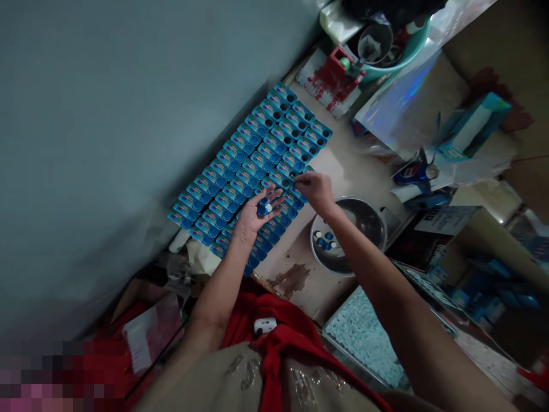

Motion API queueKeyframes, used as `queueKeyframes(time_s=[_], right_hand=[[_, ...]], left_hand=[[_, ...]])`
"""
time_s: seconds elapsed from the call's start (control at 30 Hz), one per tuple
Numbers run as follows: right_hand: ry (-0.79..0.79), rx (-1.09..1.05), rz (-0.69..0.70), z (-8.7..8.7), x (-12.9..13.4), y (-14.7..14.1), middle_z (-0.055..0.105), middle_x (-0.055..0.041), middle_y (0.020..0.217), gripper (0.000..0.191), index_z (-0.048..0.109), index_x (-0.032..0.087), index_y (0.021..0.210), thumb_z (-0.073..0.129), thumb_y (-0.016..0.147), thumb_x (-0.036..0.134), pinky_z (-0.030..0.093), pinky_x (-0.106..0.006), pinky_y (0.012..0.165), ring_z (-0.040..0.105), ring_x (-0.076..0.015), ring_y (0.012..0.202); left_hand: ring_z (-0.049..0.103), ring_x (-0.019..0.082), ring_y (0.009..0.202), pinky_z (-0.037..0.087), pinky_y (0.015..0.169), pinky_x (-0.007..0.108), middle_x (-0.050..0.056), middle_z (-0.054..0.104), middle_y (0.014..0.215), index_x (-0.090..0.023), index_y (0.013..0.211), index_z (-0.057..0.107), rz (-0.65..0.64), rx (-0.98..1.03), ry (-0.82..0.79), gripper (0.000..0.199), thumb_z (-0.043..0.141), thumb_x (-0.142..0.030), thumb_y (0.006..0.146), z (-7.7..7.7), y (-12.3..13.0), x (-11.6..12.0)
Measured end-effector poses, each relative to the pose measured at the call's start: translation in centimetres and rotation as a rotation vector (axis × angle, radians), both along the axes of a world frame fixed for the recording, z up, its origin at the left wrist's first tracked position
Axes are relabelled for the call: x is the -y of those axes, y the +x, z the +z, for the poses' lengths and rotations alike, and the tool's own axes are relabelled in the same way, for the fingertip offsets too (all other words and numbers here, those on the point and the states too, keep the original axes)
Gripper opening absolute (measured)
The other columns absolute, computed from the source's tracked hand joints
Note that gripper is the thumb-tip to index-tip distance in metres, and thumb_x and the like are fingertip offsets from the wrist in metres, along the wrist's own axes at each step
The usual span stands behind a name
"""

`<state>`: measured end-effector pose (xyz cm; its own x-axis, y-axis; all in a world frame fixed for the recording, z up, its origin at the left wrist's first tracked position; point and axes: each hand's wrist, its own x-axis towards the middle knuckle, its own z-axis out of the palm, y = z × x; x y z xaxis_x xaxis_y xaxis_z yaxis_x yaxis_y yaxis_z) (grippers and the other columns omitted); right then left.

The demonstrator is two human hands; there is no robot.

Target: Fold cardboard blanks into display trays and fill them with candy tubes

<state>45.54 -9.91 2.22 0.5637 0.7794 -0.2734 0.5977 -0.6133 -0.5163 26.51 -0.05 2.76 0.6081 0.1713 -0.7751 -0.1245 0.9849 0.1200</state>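
Note:
My left hand [257, 213] is palm up over the lower part of a slanted array of blue labelled trays [244, 166]. Small blue and white caps [265, 208] rest in its palm, with the fingers curled loosely around them. To its right, my right hand [316, 189] is closed in a pinch at the right edge of the array; a small dark item shows at its fingertips, too small to name. Dark round spots show in the trays at the upper end, while blue round ones show lower down. Under my right forearm, a metal bowl [316, 252] holds several blue and white caps [328, 240].
A grey wall [107, 103] borders the array on the left. A teal basin [412, 57] and a red object [338, 71] stand at the top. On the right are a blue box [476, 129] and an open carton [467, 229]. A tray of pale blue granules [364, 332] lies low.

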Motion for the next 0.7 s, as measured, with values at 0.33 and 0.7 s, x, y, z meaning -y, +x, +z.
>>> queueKeyframes(time_s=[0.33,0.7], right_hand=[[-0.34,0.082,-0.11,-1.2,-6.5,4.4,0.079,-0.0085,0.104,0.024,0.077,0.023,0.093,0.086,0.071,0.02,0.049,-0.034,0.079,0.07,-0.0272,0.095],[0.142,-0.059,0.14,1.1,-1.8,-6.1,0.075,-0.0072,0.109,0.024,0.083,0.026,0.111,0.063,0.097,0.027,0.052,-0.03,0.085,0.069,-0.0215,0.092]], left_hand=[[0.078,0.026,0.117,0.06,0.11,0.045,0.01,0.083,0.121,-0.019,0.122,0.077,0.062,0.054,0.085,0.035,0.05,-0.039,0.112,-0.3,0.0,-4.3],[0.081,0.021,0.095,0.063,0.107,0.044,0.009,0.085,0.103,-0.016,0.123,0.078,0.035,-0.027,0.039,0.029,0.054,-0.025,0.108,-0.6,-1.2,-1.8]])
